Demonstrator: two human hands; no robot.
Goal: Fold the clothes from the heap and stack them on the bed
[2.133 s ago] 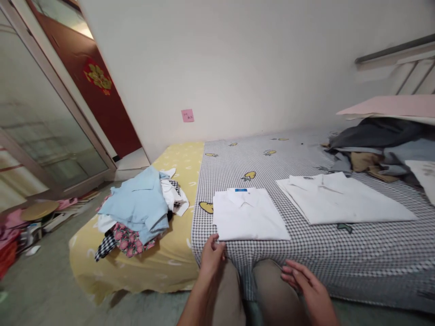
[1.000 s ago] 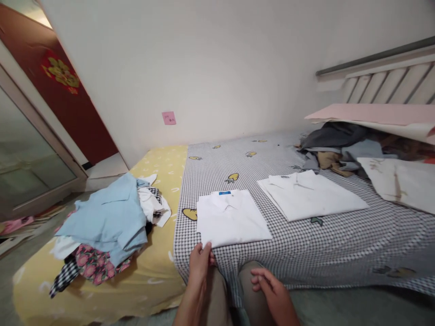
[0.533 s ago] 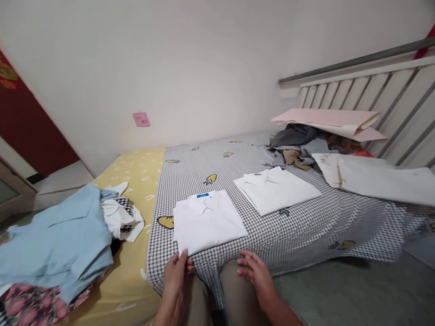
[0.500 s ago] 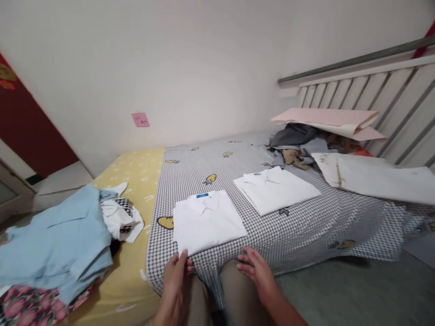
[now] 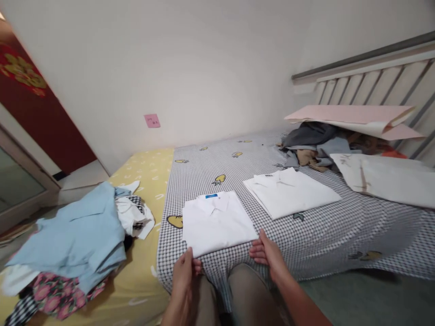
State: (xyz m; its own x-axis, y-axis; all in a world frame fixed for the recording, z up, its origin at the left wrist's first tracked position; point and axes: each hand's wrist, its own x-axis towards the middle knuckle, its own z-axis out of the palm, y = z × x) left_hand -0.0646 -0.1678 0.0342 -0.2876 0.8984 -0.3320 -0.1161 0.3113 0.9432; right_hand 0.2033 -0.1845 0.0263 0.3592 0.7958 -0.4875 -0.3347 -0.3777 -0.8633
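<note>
A neatly folded white shirt [image 5: 217, 226] with a blue collar label lies in front of me on the checked bedsheet. My left hand [image 5: 185, 274] pinches its near left corner, thumb on top and fingers curled below the edge. At the near right corner is my right hand [image 5: 272, 258], its thumb against the corner and its fingers bent just under the hem. The shirt still rests flat. Right of it lies a second folded white shirt [image 5: 292, 192], apart from both hands.
A light blue garment [image 5: 84, 231] tops a loose clothes pile on the yellow sheet [image 5: 146, 181] at left. At right, a pink cardboard sheet [image 5: 353, 115] covers crumpled clothes, beside a stained white flat piece [image 5: 387, 179]. A bed rail [image 5: 374, 83] stands behind them.
My right hand has moved up and right to the shirt's near right corner. My left hand stays at the near left corner. The whole view has shifted slightly left.
</note>
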